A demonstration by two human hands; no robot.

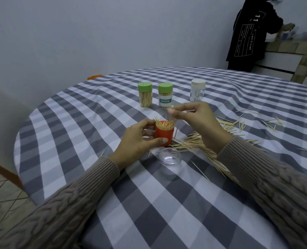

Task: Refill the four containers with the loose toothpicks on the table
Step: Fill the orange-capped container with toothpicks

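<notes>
A round orange plastic container, packed with thin wooden toothpicks, is gripped by the left hand at table centre. A few toothpicks are pinched above it by the right hand. Loose toothpicks are strewn at three o'clock on checked cloth. A clear domed lid lies at six o'clock; two green-capped jars and one clear jar stand at twelve.

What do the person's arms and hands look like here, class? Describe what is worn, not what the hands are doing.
Both arms wear long sleeves of a grey-brown cable-knit sweater, with braided cables along the forearms and ribbed cuffs ending at the wrists. The left hand and right hand are bare: no gloves, and no rings or watch show.
</notes>
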